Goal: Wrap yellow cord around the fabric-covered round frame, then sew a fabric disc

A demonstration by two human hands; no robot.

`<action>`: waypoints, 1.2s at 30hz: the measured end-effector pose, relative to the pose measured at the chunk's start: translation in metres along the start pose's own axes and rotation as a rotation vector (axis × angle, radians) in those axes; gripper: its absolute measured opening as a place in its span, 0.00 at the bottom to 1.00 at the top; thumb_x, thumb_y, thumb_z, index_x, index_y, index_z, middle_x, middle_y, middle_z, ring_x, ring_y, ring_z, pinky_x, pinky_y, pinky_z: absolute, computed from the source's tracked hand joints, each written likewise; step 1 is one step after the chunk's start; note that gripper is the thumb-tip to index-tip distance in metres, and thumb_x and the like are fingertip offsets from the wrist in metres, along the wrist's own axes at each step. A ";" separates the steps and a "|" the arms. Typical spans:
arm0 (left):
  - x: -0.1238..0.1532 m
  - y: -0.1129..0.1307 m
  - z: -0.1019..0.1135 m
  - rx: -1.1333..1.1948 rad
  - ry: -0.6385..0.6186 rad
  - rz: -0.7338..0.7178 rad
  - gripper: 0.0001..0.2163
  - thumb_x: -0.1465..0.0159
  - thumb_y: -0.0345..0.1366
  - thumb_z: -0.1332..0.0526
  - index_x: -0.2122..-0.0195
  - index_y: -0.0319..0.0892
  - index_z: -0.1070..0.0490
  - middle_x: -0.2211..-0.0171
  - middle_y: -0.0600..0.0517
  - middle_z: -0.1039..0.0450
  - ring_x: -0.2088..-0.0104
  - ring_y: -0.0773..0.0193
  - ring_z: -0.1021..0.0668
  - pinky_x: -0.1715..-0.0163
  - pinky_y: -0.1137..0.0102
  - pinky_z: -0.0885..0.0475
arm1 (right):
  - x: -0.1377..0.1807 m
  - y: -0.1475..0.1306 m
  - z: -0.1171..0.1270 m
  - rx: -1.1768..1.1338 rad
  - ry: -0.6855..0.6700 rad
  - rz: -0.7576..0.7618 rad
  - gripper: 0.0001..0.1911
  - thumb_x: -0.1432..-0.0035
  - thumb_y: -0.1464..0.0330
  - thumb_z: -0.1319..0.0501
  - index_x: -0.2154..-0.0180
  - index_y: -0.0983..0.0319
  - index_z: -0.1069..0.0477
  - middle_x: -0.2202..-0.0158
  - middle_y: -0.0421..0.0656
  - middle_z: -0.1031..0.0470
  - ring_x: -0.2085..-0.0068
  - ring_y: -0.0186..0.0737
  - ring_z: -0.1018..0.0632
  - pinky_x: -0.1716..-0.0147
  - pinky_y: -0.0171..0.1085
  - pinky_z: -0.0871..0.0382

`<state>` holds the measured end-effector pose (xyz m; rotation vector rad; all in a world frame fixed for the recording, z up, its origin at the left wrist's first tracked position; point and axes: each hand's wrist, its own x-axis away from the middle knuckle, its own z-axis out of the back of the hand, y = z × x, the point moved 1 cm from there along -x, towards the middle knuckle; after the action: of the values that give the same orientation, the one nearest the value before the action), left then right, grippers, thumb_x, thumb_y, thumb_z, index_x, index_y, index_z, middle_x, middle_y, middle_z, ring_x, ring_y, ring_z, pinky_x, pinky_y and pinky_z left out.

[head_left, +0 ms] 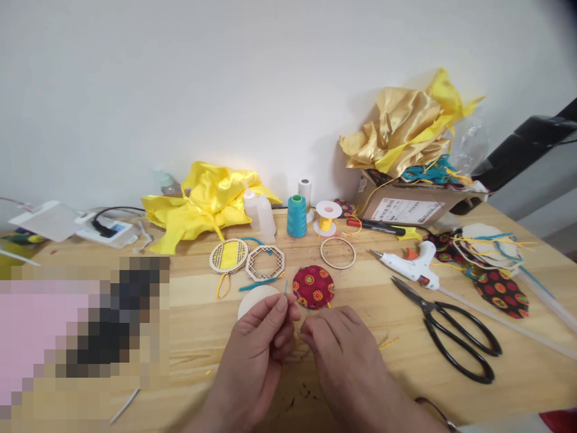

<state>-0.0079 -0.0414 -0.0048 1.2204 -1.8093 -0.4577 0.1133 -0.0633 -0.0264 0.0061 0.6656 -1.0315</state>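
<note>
My left hand is pinched shut on a short teal cord whose end sticks up above the thumb. My right hand is curled closed right beside it, fingertips meeting the left ones; what it pinches is hidden. Just beyond the hands lie a plain pale disc and a red patterned fabric disc. Another teal cord piece lies by the pale disc.
Black scissors and a white glue gun lie to the right. Wooden lattice frames, a wooden ring, thread spools, yellow satin and a cardboard box of fabric line the back of the table. Far left is a blurred patch.
</note>
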 end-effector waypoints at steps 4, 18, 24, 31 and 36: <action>0.001 0.001 -0.001 -0.016 0.011 -0.020 0.05 0.44 0.33 0.37 0.72 0.36 0.28 0.77 0.55 0.33 0.82 0.78 0.41 0.85 0.80 0.47 | 0.000 0.000 0.000 0.035 0.032 0.017 0.13 0.41 0.77 0.52 0.75 0.63 0.37 0.78 0.41 0.33 0.75 0.38 0.35 0.71 0.38 0.45; 0.001 -0.004 0.001 -0.122 0.047 -0.106 0.07 0.48 0.36 0.34 0.74 0.37 0.26 0.79 0.54 0.32 0.81 0.76 0.39 0.83 0.79 0.45 | 0.002 0.002 0.001 0.055 -0.034 0.006 0.14 0.43 0.81 0.54 0.75 0.62 0.37 0.78 0.41 0.33 0.76 0.38 0.34 0.71 0.37 0.46; 0.002 -0.010 0.008 -0.230 0.040 -0.168 0.05 0.46 0.36 0.35 0.70 0.41 0.24 0.80 0.56 0.33 0.79 0.75 0.37 0.80 0.78 0.42 | 0.002 0.002 0.001 0.037 -0.039 0.017 0.14 0.43 0.80 0.54 0.73 0.63 0.35 0.77 0.42 0.32 0.75 0.39 0.34 0.71 0.38 0.45; 0.004 -0.012 0.008 -0.263 0.042 -0.181 0.06 0.47 0.37 0.34 0.70 0.40 0.23 0.78 0.54 0.30 0.78 0.73 0.34 0.79 0.78 0.40 | 0.003 0.005 -0.003 0.047 -0.009 0.026 0.14 0.40 0.77 0.54 0.73 0.62 0.35 0.79 0.40 0.32 0.76 0.38 0.34 0.72 0.37 0.45; 0.005 -0.010 0.004 -0.186 0.005 -0.135 0.05 0.47 0.36 0.34 0.71 0.40 0.24 0.79 0.55 0.32 0.79 0.74 0.35 0.80 0.78 0.42 | 0.003 0.006 -0.002 0.033 0.007 0.022 0.13 0.40 0.77 0.53 0.73 0.62 0.36 0.78 0.40 0.32 0.76 0.38 0.33 0.72 0.37 0.46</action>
<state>-0.0066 -0.0511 -0.0113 1.2166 -1.6460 -0.6831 0.1180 -0.0622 -0.0311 0.0458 0.6540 -1.0214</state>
